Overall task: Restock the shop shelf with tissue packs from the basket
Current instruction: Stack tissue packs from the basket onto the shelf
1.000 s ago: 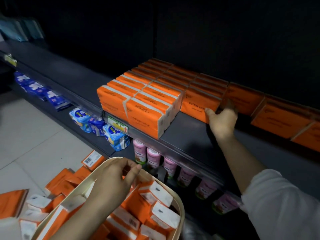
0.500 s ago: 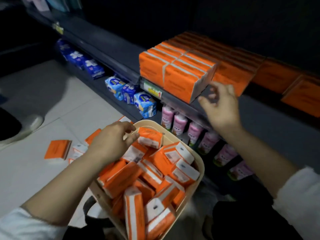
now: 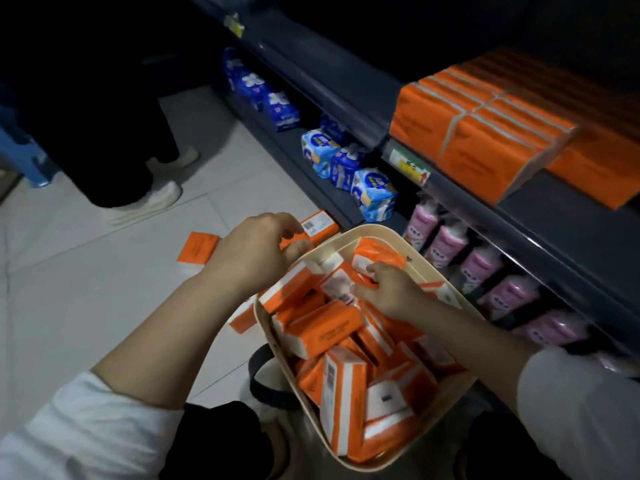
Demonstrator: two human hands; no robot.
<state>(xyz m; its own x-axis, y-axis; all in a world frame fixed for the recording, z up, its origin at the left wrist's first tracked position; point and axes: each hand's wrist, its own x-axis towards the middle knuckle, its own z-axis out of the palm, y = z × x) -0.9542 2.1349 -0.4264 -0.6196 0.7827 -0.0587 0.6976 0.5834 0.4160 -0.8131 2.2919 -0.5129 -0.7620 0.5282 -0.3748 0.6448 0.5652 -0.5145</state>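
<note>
Head view: loose orange packs (image 3: 199, 247) lie on the floor tiles at left. Beside them the left hand (image 3: 256, 252) curls its fingers (image 3: 287, 224) over the far rim of the cream basket (image 3: 382, 233). Inside, on heaped tissue packs (image 3: 322, 330), the right hand (image 3: 386, 291) clasps the top pack (image 3: 379, 252). At right, stacked packs (image 3: 481, 133) sit on the dark shelf (image 3: 571, 233).

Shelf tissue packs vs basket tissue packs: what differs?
Pose: shelf packs stand in tidy rows, faces aligned; basket packs lie jumbled at mixed angles.
Ends: basket packs show white ends and barcodes; shelf packs show mostly orange faces.
Handling: the right hand grips one of the basket packs; no hand touches the shelf packs.
Shared: same orange wrapper.
</note>
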